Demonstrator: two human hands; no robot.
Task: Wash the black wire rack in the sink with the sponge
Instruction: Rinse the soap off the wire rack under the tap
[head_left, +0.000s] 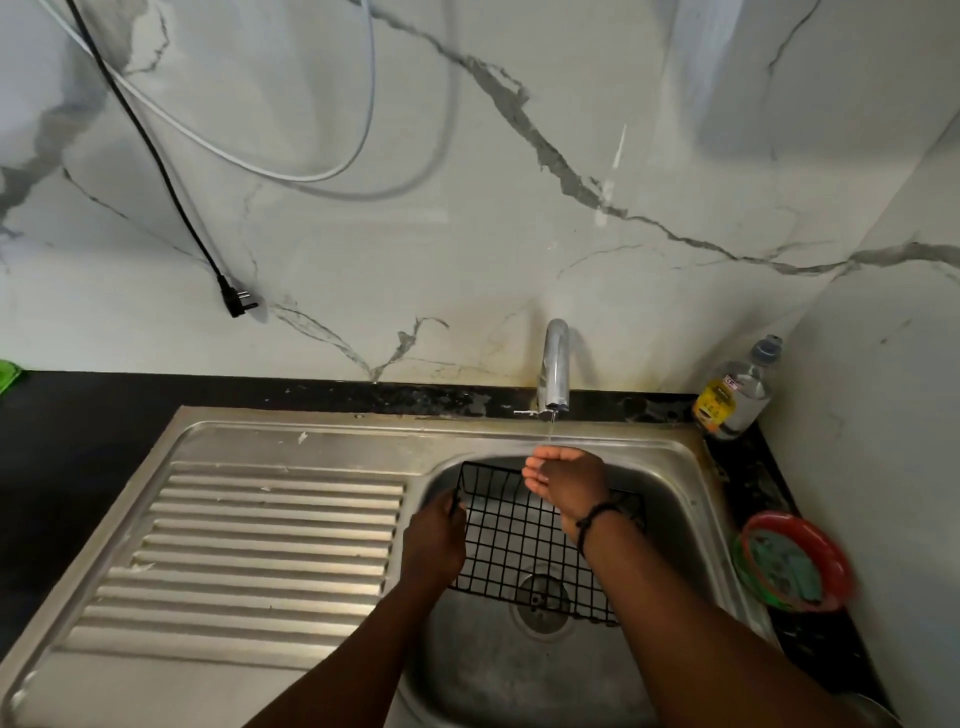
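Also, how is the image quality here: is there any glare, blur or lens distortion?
Head view: the wide lens bends the sink rim and counter edge; soft glare streaks the wall above the tap; the red bowl at right is smeared by blur; the left hand gripping the black wire rack and the cupped right hand look dark but fairly sharp.

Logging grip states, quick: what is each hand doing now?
Left hand: grips the black wire rack.
Right hand: open, cupped under the tap.
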